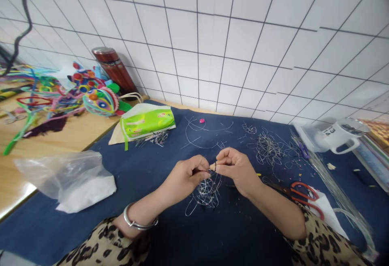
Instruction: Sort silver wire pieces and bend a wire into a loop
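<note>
My left hand (185,176) is closed in a pinch, thumb against index finger, near the middle of the dark blue cloth. What sits between those fingertips is too small to make out. Facing it, my right hand (238,172) pinches a small beige piece with a dark band (213,167), its other fingers curled. The two sets of fingertips almost meet. Just below them is a rounded tangle of thin silvery wire (206,193) with small beads; whether it hangs from my fingers or rests on the cloth, I cannot tell.
Red-handled scissors (306,201) and long straight wires (331,176) lie right, near a white mug (343,136). Loose wire (269,148) is heaped behind my right hand. Left are a plastic bag (88,183), a green packet (148,121), colourful crafts (101,99) and a red flask (114,69).
</note>
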The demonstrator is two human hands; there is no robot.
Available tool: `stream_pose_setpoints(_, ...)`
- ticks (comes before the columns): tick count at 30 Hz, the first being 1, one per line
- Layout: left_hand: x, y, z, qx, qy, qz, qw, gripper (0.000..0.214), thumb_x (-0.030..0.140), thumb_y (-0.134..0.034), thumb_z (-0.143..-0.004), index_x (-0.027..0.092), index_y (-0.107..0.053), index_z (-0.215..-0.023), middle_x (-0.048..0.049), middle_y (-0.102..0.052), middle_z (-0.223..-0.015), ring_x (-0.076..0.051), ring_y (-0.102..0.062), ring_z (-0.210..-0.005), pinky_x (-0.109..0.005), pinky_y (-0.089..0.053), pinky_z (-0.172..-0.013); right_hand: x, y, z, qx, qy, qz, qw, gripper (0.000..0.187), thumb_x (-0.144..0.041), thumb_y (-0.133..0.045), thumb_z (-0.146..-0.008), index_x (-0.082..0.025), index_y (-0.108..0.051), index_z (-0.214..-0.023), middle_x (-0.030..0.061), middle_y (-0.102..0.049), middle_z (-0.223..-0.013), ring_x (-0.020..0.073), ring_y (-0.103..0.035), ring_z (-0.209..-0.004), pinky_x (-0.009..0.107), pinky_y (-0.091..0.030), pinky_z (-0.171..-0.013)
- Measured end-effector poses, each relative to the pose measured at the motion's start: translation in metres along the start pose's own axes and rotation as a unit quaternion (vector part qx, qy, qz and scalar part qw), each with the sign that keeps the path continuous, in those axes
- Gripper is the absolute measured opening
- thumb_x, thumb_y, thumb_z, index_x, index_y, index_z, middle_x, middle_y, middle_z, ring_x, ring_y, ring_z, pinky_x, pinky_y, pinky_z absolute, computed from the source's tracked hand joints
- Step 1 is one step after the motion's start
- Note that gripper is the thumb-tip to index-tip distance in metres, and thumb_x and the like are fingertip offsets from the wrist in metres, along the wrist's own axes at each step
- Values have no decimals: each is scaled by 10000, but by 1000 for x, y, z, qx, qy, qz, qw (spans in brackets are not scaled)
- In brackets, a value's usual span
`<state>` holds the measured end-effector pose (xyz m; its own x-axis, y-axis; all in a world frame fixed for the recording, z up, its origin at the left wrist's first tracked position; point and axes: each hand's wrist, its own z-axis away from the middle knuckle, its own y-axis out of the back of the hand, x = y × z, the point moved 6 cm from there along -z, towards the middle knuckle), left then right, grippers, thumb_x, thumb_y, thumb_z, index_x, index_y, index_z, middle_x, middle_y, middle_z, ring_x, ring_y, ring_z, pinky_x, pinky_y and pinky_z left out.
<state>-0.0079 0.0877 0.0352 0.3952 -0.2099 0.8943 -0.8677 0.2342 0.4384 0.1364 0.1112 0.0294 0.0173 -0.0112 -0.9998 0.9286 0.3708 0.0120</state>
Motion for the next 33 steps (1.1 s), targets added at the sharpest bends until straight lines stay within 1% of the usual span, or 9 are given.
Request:
stream_pose_setpoints(3,2,0,0,-21,-13,0,1000,59,200,-528,-787,183,-583,-770,22,-557,-651,-93,-475,-580,-210,-375,-549,-1,1,0,3,5,41,999,204,-201,-671,-694,-183,-552,-859,-2,-660,-715,155,-653,-734,319,-508,-720)
stream_pose_setpoints(6,3,0,-1,-34,-19,-14,999,101,208,-511,-806,188,-609,-795,11,-577,-683,-102,-497,-608,-218,-385,-573,1,2,-2,-6,-19,4,1000,217,-195,-690,-667,-180,-538,-822,-15,-643,-678,144,-644,-690,300,-506,-683)
stream_pose_setpoints(8,2,2,-1,-35,-21,-33,999,111,197,-504,-808,190,-614,-792,12,-583,-685,-104,-504,-617,-217,-384,-579,1,3,-3,-8,-24,9,1000,209,-204,-692,-665,-178,-533,-798,-18,-632,-664,132,-628,-656,282,-499,-646)
stream_pose_setpoints(13,-2,10,-3,-32,-11,-66,997,104,198,-496,-819,184,-596,-794,15,-584,-694,-104,-510,-629,-213,-384,-582,-22,20,-2,56,42,154,986,144,-246,-661,-708,-179,-541,-750,-19,-603,-652,98,-545,-580,240,-448,-566)
stream_pose_setpoints(16,-3,10,-4,-46,-14,-68,997,103,207,-496,-830,183,-594,-814,8,-596,-724,-108,-527,-657,-218,-402,-604,-32,22,-1,59,70,192,977,124,-242,-647,-717,-180,-543,-742,-23,-583,-639,92,-513,-575,234,-432,-557)
stream_pose_setpoints(20,2,6,-4,-70,-61,-56,994,149,201,-491,-847,187,-619,-923,-15,-620,-838,-118,-560,-757,-235,-433,-688,-33,17,-1,33,70,191,978,121,-254,-637,-728,-176,-548,-755,-17,-584,-653,94,-516,-596,237,-433,-574)
stream_pose_setpoints(23,6,1,-2,-91,-97,-54,990,213,220,-462,-878,193,-621,-1017,-30,-614,-856,-121,-565,-784,-245,-444,-708,-32,15,0,32,66,181,981,120,-246,-642,-729,-179,-548,-759,-16,-594,-669,92,-520,-608,237,-434,-588)
stream_pose_setpoints(29,10,-9,3,-147,-150,-68,975,231,200,-421,-899,172,-630,-994,-48,-615,-851,-127,-553,-800,-266,-444,-737,-33,25,-4,38,69,168,983,119,-225,-650,-723,-183,-543,-756,-11,-596,-686,104,-539,-628,257,-441,-601)
stream_pose_setpoints(33,11,-7,2,-129,-151,-72,977,234,212,-405,-905,157,-621,-977,-52,-603,-827,-130,-545,-784,-263,-440,-716,-38,34,-6,61,88,153,982,125,-214,-645,-725,-185,-531,-765,-8,-588,-700,107,-542,-634,270,-446,-612)
